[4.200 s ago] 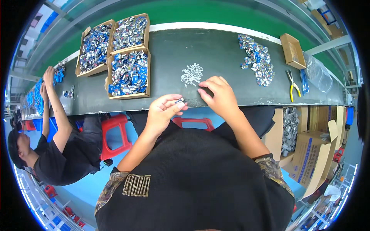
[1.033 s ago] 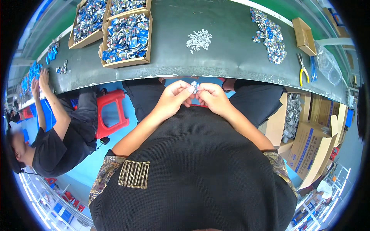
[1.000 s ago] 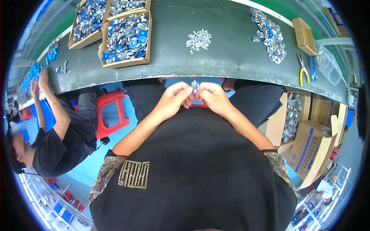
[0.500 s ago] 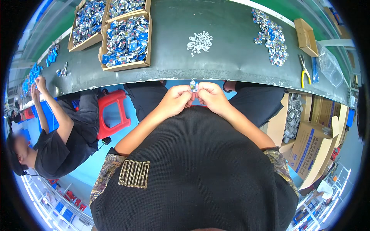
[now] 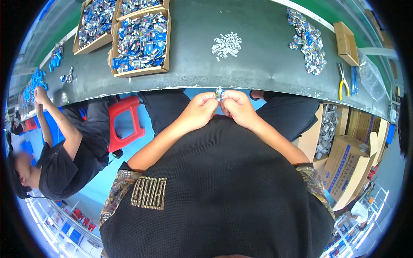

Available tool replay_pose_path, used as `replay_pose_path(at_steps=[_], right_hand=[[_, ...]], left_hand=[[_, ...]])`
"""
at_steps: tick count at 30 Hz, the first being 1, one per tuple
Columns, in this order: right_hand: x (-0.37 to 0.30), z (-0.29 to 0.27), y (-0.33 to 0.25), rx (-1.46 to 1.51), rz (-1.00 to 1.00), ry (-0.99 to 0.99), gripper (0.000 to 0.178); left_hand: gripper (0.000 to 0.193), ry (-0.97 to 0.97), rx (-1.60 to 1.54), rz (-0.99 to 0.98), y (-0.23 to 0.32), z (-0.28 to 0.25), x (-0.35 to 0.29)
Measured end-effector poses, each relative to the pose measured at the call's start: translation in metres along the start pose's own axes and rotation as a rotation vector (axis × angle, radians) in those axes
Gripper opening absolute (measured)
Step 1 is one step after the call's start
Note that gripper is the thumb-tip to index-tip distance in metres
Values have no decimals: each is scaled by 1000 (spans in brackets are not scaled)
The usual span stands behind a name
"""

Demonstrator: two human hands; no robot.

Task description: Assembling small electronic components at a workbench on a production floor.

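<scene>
A small blue, white and silver part (image 5: pixel 219 93) is pinched between my two hands, just off the near edge of the bench. My left hand (image 5: pixel 200 110) grips it from the left, fingers curled in. From the right, my right hand (image 5: pixel 237 106) closes on it, fingers also curled. Its exact kind is too small to make out, and fingertips cover its lower end. Beyond my hands, a pile of small white-silver pieces (image 5: pixel 226 45) lies on the dark bench (image 5: pixel 193 64). Similar blue-and-silver parts form a long heap (image 5: pixel 310 47) farther right.
Cardboard trays (image 5: pixel 142 71) full of blue-and-silver parts stand at the back left. Yellow-handled pliers (image 5: pixel 342 87) and a small cardboard box (image 5: pixel 346 45) lie at right. Below, a carton (image 5: pixel 320 148) holds grey metal parts. A co-worker (image 5: pixel 64 163) sits at left near a red stool (image 5: pixel 112 129).
My hands have shifted slightly, and the part sits a little higher between them, turned somewhat. The co-worker's hands have come closer together.
</scene>
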State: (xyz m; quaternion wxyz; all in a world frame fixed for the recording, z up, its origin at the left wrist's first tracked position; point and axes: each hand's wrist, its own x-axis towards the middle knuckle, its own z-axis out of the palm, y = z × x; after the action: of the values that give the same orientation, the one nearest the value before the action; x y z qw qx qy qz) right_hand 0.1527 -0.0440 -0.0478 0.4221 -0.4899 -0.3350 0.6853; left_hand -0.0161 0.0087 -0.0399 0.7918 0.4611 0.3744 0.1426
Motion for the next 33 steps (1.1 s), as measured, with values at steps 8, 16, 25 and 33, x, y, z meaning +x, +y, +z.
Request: replay_pose_path(at_steps=[8,16,25,33], right_hand=[[4,-5,5,60,-23,-21,15],[4,-5,-3,96,22,-36,15],[-6,-6,-8,-127,-47,-67,16],[-33,16,-76,-462,-360,39,10]], left_hand=[[17,-25,-151,-78,-1,2,3],[18,-11,-392,-98,-8,4,7],[21,-33,101,-26,18,-14,-14],[16,327,69,420,62,10,-42]])
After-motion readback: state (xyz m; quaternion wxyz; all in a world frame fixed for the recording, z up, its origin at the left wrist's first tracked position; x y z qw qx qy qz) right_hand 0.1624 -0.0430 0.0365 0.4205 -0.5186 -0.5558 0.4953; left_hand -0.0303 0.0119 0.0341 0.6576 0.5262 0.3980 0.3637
